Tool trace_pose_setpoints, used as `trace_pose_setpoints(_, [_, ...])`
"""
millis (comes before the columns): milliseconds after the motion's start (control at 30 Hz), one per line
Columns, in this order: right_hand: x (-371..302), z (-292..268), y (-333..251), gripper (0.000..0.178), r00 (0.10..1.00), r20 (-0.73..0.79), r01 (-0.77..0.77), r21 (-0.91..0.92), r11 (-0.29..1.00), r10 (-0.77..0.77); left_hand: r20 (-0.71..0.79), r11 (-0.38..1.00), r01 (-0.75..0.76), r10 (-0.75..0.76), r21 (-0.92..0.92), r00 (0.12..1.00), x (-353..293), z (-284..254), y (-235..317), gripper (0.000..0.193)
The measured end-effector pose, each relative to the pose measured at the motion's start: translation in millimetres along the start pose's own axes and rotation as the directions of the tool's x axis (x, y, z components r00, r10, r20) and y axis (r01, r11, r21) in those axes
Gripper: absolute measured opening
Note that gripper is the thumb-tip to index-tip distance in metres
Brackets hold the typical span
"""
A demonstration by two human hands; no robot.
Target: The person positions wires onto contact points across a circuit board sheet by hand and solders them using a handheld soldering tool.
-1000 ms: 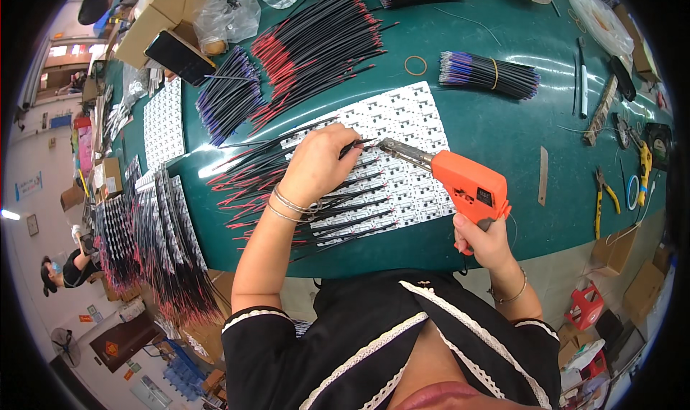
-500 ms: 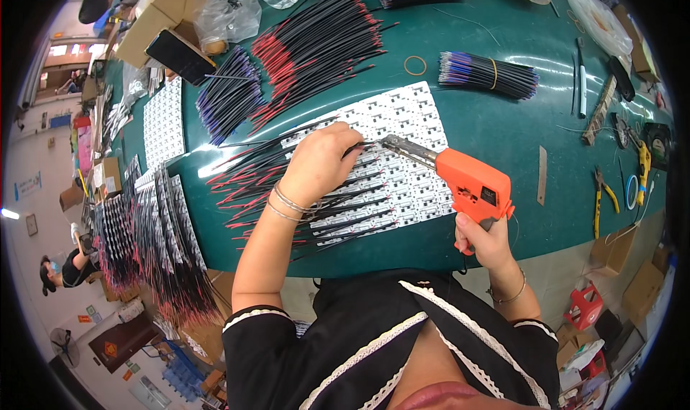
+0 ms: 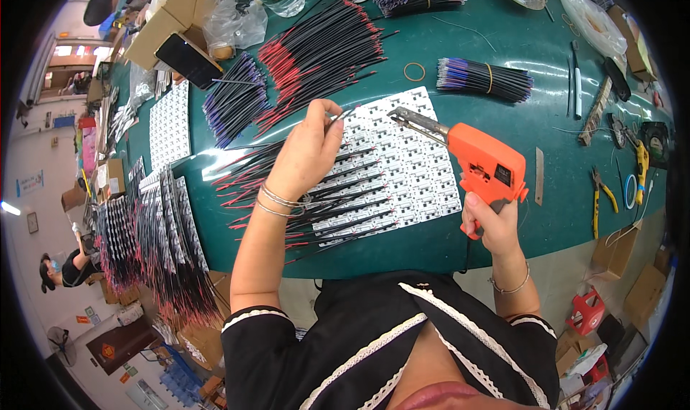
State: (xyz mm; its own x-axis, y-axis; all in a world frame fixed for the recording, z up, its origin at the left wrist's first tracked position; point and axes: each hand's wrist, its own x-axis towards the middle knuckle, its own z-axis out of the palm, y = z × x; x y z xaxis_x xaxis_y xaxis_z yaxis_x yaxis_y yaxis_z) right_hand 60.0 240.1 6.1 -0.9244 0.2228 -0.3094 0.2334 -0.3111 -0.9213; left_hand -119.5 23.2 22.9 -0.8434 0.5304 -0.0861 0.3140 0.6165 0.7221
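My right hand (image 3: 494, 223) is wrapped round the handle of an orange soldering gun (image 3: 485, 162). The gun's metal tip points left, just above a white sheet of small circuit boards (image 3: 424, 155) on the green table. My left hand (image 3: 309, 148) pinches a thin black wire (image 3: 348, 114) near its end, over the sheet's upper left part. Below that hand, rows of black wires with red ends (image 3: 241, 176) run leftward from the boards. Part of the held wire is hidden by my fingers.
Behind lie a loose pile of black and red wires (image 3: 323, 51), a banded wire bundle (image 3: 485, 79) and a phone (image 3: 188, 61). Pliers (image 3: 605, 194) and a metal strip (image 3: 539, 176) are at the right. Wired boards (image 3: 169, 237) hang over the left edge.
My left hand has moved up and left, away from the gun's tip, with a wire in its fingers. The soldering gun has shifted slightly right, its tip lifted from the wire end.
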Motion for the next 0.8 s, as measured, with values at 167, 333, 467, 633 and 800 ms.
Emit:
trace_pose_setpoints(167, [9, 6, -1, 0.026, 0.999, 0.044, 0.018, 0.003, 1.000, -0.018, -0.050, 0.997, -0.073, 0.072, -0.011, 0.996, -1, 9, -16, 0.014])
trace_pose_setpoints(333, [12, 6, 2, 0.019, 1.000, 0.026, 0.002, -0.011, 1.000, -0.001, -0.035, 1.000, -0.010, 0.009, -0.014, 0.999, 1, 11, -16, 0.015])
trace_pose_setpoints(467, [13, 0, 9, 0.015, 0.999, 0.052, 0.010, 0.042, 0.999, -0.012, -0.062, 1.000, 0.003, -0.003, 0.000, 0.998, 1, 13, -8, 0.014])
trace_pose_setpoints(633, [9, 0, 2, 0.017, 0.996, 0.075, -0.051, 0.021, 0.998, 0.049, -0.108, 0.987, -0.142, 0.150, 0.080, 0.983, -1, 26, -11, 0.009])
trace_pose_setpoints(800, [6, 0, 1, 0.018, 0.984, 0.096, -0.145, -0.026, 0.989, 0.147, -0.083, 0.985, -0.125, 0.135, 0.116, 0.987, -3, 32, -14, 0.009])
